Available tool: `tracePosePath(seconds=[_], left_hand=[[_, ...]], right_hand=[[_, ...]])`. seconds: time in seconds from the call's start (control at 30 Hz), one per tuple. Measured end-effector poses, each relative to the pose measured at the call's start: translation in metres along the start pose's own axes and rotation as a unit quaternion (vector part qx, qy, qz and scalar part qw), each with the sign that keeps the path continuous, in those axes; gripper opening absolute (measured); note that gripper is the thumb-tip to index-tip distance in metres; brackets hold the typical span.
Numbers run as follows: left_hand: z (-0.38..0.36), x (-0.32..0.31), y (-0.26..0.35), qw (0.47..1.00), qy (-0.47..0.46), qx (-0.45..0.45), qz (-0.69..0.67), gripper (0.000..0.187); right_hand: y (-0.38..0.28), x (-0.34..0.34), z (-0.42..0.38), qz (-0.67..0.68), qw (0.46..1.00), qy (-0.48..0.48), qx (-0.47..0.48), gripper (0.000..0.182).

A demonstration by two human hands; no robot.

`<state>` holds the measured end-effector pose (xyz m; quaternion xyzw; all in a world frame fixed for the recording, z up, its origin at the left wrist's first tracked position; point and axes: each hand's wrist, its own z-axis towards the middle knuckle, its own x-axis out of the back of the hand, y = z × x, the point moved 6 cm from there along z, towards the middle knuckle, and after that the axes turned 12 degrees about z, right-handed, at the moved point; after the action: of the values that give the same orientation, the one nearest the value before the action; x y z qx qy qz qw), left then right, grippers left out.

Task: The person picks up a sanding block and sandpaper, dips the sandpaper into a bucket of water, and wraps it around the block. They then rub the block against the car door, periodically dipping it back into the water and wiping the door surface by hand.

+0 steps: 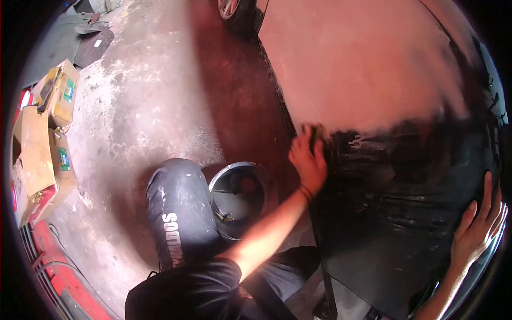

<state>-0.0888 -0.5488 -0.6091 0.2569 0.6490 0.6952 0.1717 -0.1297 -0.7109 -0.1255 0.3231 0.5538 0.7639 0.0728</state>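
The left hand [308, 160] presses a small dark pad [319, 131], mostly hidden under its curled fingers, against a broad curved car panel [394, 202], glossy wet black near the person and dull dusty pink farther off. The right hand [476, 229] lies flat at the panel's right edge, fingers spread, holding nothing. A round metal bucket [240, 194] stands on the blotchy concrete floor [160, 106] just left of the panel, beside a paint-flecked grey knee [178, 197].

Left arm stretched forward, bare forearm angled up, dark band at wrist. Left hand [308, 159] curled, knuckles up, fingers bent and pressed down. Right hand [478, 226] at far right, palm flat, fingers spread and pointing up, wrist bent back.
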Motion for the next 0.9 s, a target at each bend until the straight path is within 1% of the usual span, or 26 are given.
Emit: tracePosePath(seconds=[0.07, 0.1, 0.13, 0.2, 0.23, 0.27, 0.33, 0.37, 0.43, 0.47, 0.5, 0.53, 0.63, 0.67, 0.73, 0.8, 0.83, 0.87, 0.9], left_hand=[[0.069, -0.010, -0.035, 0.993, 0.024, 0.053, 0.100, 0.059], [0.109, -0.016, -0.051, 0.989, 0.018, 0.088, 0.120, 0.058], [0.128, -0.015, -0.064, 0.982, 0.011, 0.125, 0.142, 0.058], [0.116, -0.011, -0.062, 0.986, 0.005, 0.125, 0.108, 0.059], [0.098, -0.012, -0.058, 0.988, 0.001, 0.127, 0.090, 0.060], [0.060, -0.004, -0.037, 0.991, 0.028, 0.076, 0.104, 0.059], [-0.009, 0.004, -0.019, 0.997, 0.016, 0.050, 0.054, 0.060], [-0.016, 0.006, -0.019, 0.997, 0.009, 0.046, 0.066, 0.060], [-0.019, 0.005, -0.023, 0.995, -0.004, 0.035, 0.088, 0.060], [0.010, 0.000, -0.035, 0.996, 0.026, 0.032, 0.074, 0.059], [0.057, -0.007, -0.061, 0.992, 0.018, 0.106, 0.071, 0.058], [0.086, -0.011, -0.080, 0.981, 0.009, 0.181, 0.067, 0.058], [0.097, -0.003, -0.070, 0.987, 0.005, 0.142, 0.080, 0.057], [0.061, 0.000, -0.050, 0.994, 0.015, 0.092, 0.057, 0.057], [-0.016, 0.009, -0.001, 0.999, -0.004, 0.048, 0.001, 0.059], [-0.051, 0.018, 0.027, 0.997, -0.017, 0.049, -0.053, 0.059], [-0.055, 0.018, 0.035, 0.995, -0.021, 0.047, -0.080, 0.058], [-0.038, 0.013, 0.031, 0.996, 0.022, 0.006, -0.081, 0.055], [-0.009, 0.002, 0.016, 0.998, 0.036, -0.001, -0.051, 0.051]], right_hand=[[0.009, -0.005, -0.006, -0.005, 1.000, -0.017, -0.009, 0.046], [0.009, -0.005, -0.006, -0.006, 1.000, -0.025, -0.011, 0.046], [0.009, -0.005, -0.006, -0.007, 0.999, -0.032, -0.013, 0.046], [0.007, -0.001, -0.002, -0.016, 0.999, -0.037, -0.022, 0.046], [0.005, 0.002, 0.000, -0.014, 0.999, -0.022, -0.021, 0.046], [0.003, 0.004, 0.002, -0.011, 1.000, -0.008, -0.017, 0.046], [-0.003, 0.006, 0.002, -0.014, 1.000, 0.002, -0.012, 0.047], [-0.006, 0.007, 0.004, -0.021, 1.000, 0.004, -0.011, 0.048], [-0.006, 0.005, 0.004, -0.021, 1.000, 0.007, -0.004, 0.049], [-0.003, 0.004, 0.004, -0.016, 1.000, 0.008, 0.004, 0.049], [0.002, 0.004, 0.001, -0.019, 1.000, -0.002, 0.000, 0.049], [0.006, 0.005, -0.001, -0.023, 1.000, -0.011, -0.005, 0.050], [0.011, 0.003, -0.005, -0.027, 0.998, -0.037, -0.052, 0.050], [0.009, 0.002, -0.004, -0.021, 0.998, -0.036, -0.055, 0.050], [0.002, 0.009, 0.002, 0.002, 0.998, -0.031, -0.054, 0.050], [-0.008, 0.014, 0.012, 0.037, 0.998, -0.013, -0.057, 0.050], [-0.009, 0.012, 0.014, 0.042, 0.998, -0.006, -0.050, 0.050], [-0.010, 0.012, 0.015, 0.046, 0.998, 0.001, -0.041, 0.050], [-0.011, 0.013, 0.015, 0.051, 0.998, 0.008, -0.033, 0.050]])
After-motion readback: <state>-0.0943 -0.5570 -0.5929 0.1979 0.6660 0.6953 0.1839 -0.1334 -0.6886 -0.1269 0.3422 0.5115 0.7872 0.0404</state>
